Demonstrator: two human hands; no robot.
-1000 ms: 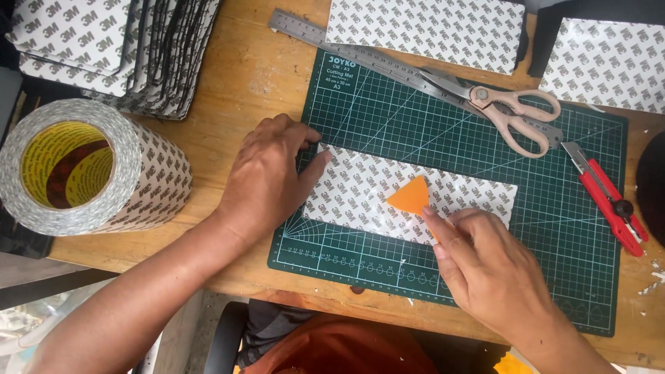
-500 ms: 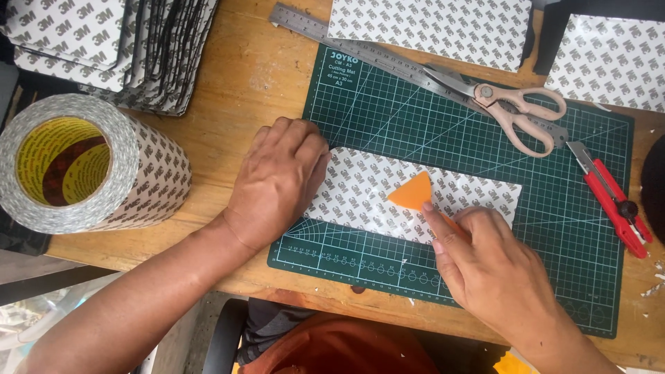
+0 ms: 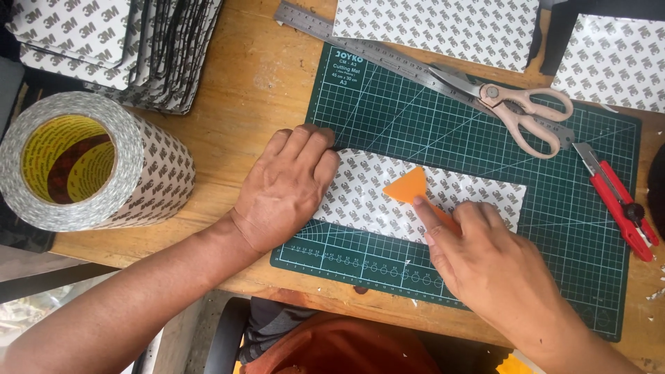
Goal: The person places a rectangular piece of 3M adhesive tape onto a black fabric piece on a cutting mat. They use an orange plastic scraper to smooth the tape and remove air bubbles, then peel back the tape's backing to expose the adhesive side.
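Note:
A white strip with a grey printed pattern (image 3: 360, 197) lies flat on a green cutting mat (image 3: 388, 111). My left hand (image 3: 287, 187) presses palm-down on the strip's left end, fingers together. My right hand (image 3: 485, 266) holds an orange plastic scraper (image 3: 409, 185) against the middle of the strip; only the scraper's wedge tip shows beyond my fingers.
A large roll of patterned tape (image 3: 83, 163) stands at the left on the wooden table (image 3: 256, 90). Stacked patterned pieces (image 3: 125, 48) sit at the top left. A steel ruler (image 3: 367, 52), scissors (image 3: 519, 111) and a red utility knife (image 3: 620, 204) lie along the mat's top and right.
My left hand has shifted slightly on the strip's left end. The scraper and my right hand have stayed on the strip's middle, barely moved.

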